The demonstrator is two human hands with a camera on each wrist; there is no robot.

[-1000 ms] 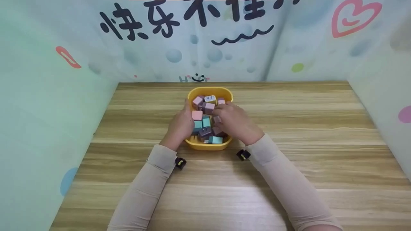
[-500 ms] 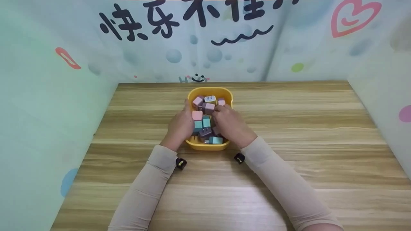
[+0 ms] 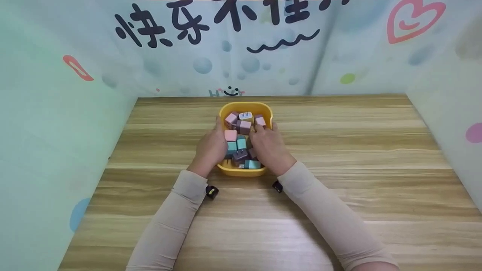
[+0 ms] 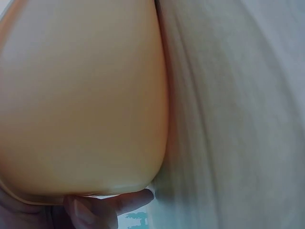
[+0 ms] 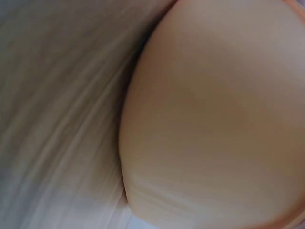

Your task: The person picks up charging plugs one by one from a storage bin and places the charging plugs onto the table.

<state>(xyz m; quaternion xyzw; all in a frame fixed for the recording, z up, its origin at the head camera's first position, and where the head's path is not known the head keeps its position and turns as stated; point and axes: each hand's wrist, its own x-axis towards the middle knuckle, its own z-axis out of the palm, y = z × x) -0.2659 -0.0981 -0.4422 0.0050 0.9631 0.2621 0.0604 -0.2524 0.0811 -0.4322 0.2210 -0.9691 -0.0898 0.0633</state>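
While my left hand grips one long wall of the yellow box, my right hand straddles the opposite wall, one digit dipped inside and another lying along the outside. On the left, my bent fingers press against the box's outer side; how tightly my right fingers squeeze, I cannot tell. The box rests on the wooden table between my two hands. Just beyond my right inside fingertip sits a tilted pink block, and farther ahead a white plug shows its prongs. Between my palms lie a teal block and a dark purple plug; nearer my wrists is a teal plug on its side.
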